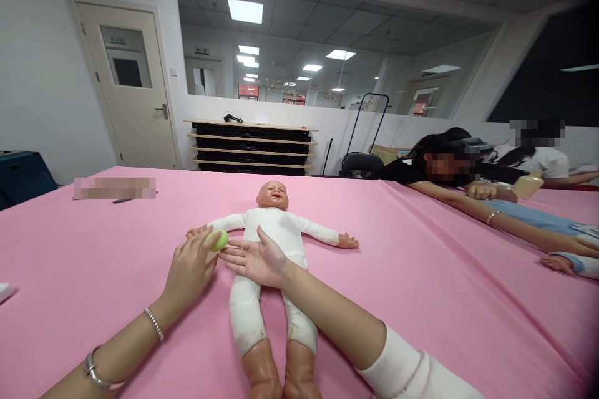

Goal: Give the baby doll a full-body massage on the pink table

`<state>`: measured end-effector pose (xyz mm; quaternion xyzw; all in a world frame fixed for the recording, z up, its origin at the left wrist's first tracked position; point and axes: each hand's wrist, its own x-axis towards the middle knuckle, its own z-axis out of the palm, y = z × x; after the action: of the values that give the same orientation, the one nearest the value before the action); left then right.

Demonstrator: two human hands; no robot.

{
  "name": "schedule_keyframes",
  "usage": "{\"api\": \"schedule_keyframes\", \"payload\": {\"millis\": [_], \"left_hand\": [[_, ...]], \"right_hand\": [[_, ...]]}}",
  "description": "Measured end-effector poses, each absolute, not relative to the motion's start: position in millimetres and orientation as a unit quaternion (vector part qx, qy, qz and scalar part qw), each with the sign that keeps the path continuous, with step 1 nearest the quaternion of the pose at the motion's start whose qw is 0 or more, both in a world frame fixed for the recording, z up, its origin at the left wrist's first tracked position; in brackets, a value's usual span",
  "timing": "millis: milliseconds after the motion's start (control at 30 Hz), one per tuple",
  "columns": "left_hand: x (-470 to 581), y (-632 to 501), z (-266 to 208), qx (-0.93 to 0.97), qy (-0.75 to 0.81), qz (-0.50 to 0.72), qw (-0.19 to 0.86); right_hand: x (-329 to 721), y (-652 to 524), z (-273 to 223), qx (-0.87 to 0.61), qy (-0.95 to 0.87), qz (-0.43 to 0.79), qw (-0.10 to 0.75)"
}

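A baby doll (281,234) with a white cloth body lies on its back on the pink-covered table (407,299), head away from me and arms spread. My left hand (189,265) grips a small yellow-green ball (219,240) between thumb and fingers, close to the doll's hand on the left side. Palm up, my right hand (257,260) is over the doll's belly with its fingers stretched out. Its fingertips reach to just beside the ball; whether they touch it I cannot tell. Nothing lies in the right palm.
On the right a person in black (435,168) leans over the table, arms stretched toward another doll in blue (538,218). A bottle (528,184) stands beyond. At the far left lie a blurred flat item (115,188) and a white object's corner (5,291).
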<state>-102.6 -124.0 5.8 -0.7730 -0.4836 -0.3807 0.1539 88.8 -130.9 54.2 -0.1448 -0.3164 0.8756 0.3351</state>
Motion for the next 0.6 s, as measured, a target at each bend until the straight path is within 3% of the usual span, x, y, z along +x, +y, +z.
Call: {"api": "schedule_keyframes", "payload": {"millis": [133, 300, 433, 600], "left_hand": [[-105, -122, 2, -0.699, -0.578, -0.42, -0.013], [-108, -119, -1, -0.659, -0.617, -0.421, -0.089], [-105, -122, 5, -0.691, -0.574, -0.435, 0.062], [-92, -140, 16, -0.794, -0.395, -0.402, 0.225]], "right_hand": [[89, -133, 57, -0.166, -0.289, 0.877, 0.346], [89, -134, 57, -0.171, -0.287, 0.875, 0.349], [90, -134, 57, -0.143, -0.294, 0.881, 0.342], [89, -136, 55, -0.115, -0.305, 0.888, 0.324]]}}
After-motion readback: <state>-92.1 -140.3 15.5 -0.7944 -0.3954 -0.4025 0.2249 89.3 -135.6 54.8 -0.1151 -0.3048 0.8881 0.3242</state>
